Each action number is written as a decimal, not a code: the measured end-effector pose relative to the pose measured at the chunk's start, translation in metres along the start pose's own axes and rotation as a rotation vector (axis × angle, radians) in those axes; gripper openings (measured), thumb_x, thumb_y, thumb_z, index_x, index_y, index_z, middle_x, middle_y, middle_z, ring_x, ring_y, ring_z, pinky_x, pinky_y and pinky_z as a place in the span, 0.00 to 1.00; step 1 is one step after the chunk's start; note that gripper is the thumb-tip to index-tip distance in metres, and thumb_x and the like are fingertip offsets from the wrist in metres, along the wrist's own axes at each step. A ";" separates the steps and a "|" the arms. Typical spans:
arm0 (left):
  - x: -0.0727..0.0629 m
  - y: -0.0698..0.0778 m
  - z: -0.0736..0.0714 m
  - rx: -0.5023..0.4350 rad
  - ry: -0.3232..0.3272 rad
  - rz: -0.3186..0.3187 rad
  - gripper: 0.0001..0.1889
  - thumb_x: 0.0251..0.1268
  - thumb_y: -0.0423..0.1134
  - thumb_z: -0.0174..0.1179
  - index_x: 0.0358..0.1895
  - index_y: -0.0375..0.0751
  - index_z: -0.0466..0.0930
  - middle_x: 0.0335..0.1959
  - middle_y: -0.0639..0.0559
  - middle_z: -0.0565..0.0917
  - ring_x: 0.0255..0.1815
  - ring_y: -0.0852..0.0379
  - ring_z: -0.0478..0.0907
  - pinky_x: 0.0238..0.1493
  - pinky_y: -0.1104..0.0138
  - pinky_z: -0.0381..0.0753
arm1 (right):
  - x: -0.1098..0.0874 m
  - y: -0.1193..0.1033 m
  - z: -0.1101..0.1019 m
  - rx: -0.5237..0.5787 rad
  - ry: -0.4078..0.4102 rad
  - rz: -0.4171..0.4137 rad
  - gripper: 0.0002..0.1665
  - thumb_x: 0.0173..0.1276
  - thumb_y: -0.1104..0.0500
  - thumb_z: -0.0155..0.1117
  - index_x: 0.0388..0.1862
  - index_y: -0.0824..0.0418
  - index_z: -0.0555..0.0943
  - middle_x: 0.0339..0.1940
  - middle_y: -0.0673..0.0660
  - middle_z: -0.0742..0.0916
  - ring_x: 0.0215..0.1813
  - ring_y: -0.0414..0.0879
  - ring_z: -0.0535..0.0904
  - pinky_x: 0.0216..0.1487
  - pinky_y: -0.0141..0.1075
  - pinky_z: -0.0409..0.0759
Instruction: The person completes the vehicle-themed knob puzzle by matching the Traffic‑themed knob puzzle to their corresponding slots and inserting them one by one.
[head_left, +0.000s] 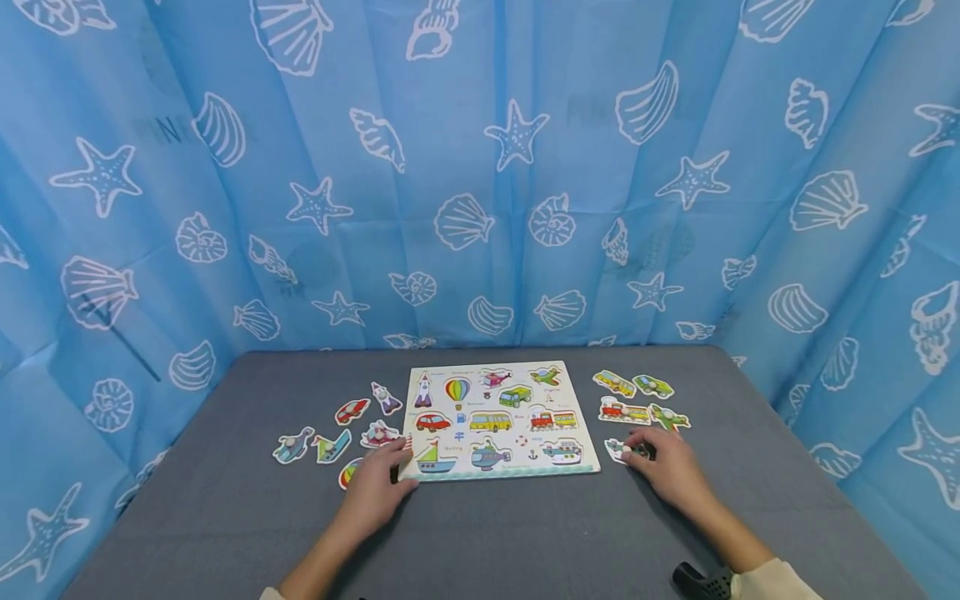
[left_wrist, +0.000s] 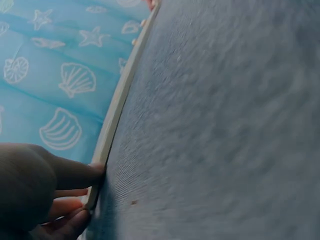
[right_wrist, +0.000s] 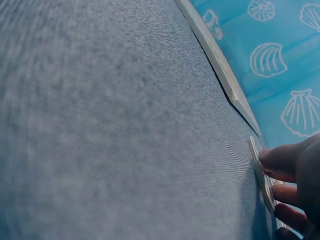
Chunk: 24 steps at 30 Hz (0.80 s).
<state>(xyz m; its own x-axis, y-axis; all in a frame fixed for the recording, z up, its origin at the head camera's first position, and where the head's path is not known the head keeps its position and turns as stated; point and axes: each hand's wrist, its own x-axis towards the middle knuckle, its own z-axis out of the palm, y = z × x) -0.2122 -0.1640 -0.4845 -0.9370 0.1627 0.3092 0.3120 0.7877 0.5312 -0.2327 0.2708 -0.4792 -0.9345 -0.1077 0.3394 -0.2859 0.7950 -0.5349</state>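
Note:
A wooden vehicle puzzle board (head_left: 467,442) lies flat on the table with pictures printed in its shapes. My left hand (head_left: 377,486) grips its near left corner, thumb on the front edge; the left wrist view shows thumb and fingers around the board's edge (left_wrist: 113,117). Right of the board, my right hand (head_left: 670,465) pinches a ship puzzle piece (head_left: 616,451), partly covered by the fingers. Close up, that piece (right_wrist: 261,172) sits low at the table, thumb and fingertips on it. A balloon piece (head_left: 347,474) is half hidden by my left hand.
Loose pieces lie left of the board, among them a red car (head_left: 352,412), a rocket (head_left: 386,398), a sailboat (head_left: 332,447) and a helicopter (head_left: 379,434). A bus (head_left: 614,383), a green truck (head_left: 653,386), a train (head_left: 622,411) and a plane (head_left: 667,417) lie right. A blue curtain (head_left: 480,283) hangs behind.

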 end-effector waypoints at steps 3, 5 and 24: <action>0.002 -0.001 -0.003 0.056 -0.010 0.057 0.21 0.44 0.33 0.75 0.46 0.32 0.86 0.54 0.41 0.82 0.56 0.38 0.76 0.58 0.47 0.70 | 0.000 -0.001 0.001 -0.013 0.011 -0.014 0.07 0.54 0.66 0.73 0.31 0.60 0.83 0.42 0.63 0.86 0.50 0.63 0.79 0.64 0.61 0.58; 0.004 -0.002 -0.006 0.074 -0.021 0.093 0.20 0.43 0.33 0.75 0.45 0.31 0.86 0.53 0.41 0.82 0.55 0.38 0.77 0.58 0.47 0.71 | 0.000 -0.002 0.001 -0.028 0.015 -0.013 0.08 0.54 0.66 0.74 0.31 0.59 0.83 0.40 0.61 0.86 0.48 0.61 0.79 0.60 0.59 0.64; 0.007 -0.014 -0.013 0.060 -0.109 0.110 0.18 0.48 0.35 0.75 0.45 0.38 0.87 0.55 0.48 0.82 0.59 0.43 0.75 0.63 0.49 0.66 | 0.006 -0.011 -0.008 -0.046 -0.089 0.094 0.05 0.59 0.62 0.72 0.32 0.57 0.83 0.33 0.51 0.83 0.36 0.46 0.75 0.38 0.45 0.72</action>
<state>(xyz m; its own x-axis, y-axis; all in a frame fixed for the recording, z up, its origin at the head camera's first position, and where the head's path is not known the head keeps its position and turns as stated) -0.2210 -0.1817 -0.4796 -0.9103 0.3108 0.2735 0.4067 0.7949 0.4502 -0.2335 0.2657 -0.4651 -0.9724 -0.0820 0.2187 -0.1880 0.8302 -0.5248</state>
